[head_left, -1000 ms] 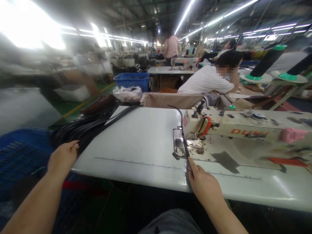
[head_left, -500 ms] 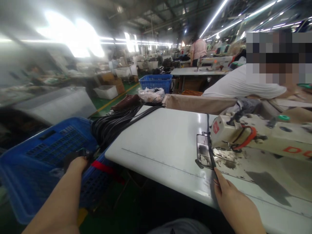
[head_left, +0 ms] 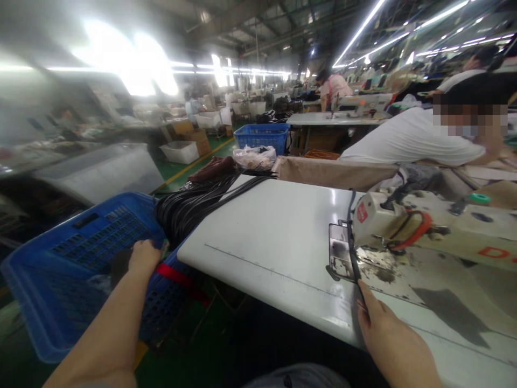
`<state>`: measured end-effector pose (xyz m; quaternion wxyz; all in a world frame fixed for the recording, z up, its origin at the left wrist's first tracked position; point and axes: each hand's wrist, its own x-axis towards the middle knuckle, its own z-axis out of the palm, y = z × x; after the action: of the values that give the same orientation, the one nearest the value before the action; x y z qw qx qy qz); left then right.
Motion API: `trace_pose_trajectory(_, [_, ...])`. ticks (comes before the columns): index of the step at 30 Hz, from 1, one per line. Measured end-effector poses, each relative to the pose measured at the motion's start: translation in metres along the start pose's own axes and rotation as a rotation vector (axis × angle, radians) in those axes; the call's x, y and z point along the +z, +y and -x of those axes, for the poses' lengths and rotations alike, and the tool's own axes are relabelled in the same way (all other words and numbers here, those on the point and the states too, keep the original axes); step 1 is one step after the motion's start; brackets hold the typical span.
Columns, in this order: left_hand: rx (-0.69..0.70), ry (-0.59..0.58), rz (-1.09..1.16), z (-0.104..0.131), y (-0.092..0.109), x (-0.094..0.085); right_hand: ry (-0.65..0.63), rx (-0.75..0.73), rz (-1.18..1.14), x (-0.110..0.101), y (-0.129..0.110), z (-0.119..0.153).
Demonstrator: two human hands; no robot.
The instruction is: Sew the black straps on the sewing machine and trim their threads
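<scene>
My right hand (head_left: 382, 318) pinches a thin black strip (head_left: 354, 258) at the front of the sewing machine (head_left: 428, 221). The strip runs back over the metal plate (head_left: 339, 250), close beside the machine's head. At the left, my left hand (head_left: 144, 255) is over the rim of the blue basket (head_left: 86, 221), near a red band (head_left: 173, 273). Its fingers are bent down and blurred, and whether they hold anything is hidden. A bundle of long black strips (head_left: 189, 207) lies between the basket and the white table (head_left: 262, 231).
A person in a white shirt (head_left: 404, 134) leans over beyond the machine. Behind the table stands a beige fabric-lined bin (head_left: 331, 173). Farther back are another blue basket (head_left: 262, 137), a plastic bag (head_left: 254, 157) and white tubs (head_left: 180, 152).
My left hand has moved slightly up and right at the basket's rim. My right hand stays on the black strip, whose far end now curves more. The view has shifted slightly.
</scene>
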<state>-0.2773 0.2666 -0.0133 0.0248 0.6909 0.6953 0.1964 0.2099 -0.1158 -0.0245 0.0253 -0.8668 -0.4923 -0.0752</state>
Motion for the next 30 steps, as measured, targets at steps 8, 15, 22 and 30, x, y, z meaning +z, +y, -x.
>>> trace_pose_trajectory(8, [0.508,-0.06,0.245,0.049,0.167,0.063,0.021,0.02,0.008,-0.006,-0.006,0.003])
trace_pose_trajectory(15, [1.237,-0.369,0.553,0.198,0.317,0.08,-0.097,0.069,-0.018,-0.015,-0.009,0.005])
trace_pose_trajectory(22, [1.384,-0.273,0.341,0.249,0.377,0.089,-0.092,0.073,-0.14,-0.014,-0.006,0.01])
trace_pose_trajectory(30, [1.434,-0.154,0.366,0.252,0.371,0.096,0.044,0.128,-0.43,-0.007,0.005,0.015])
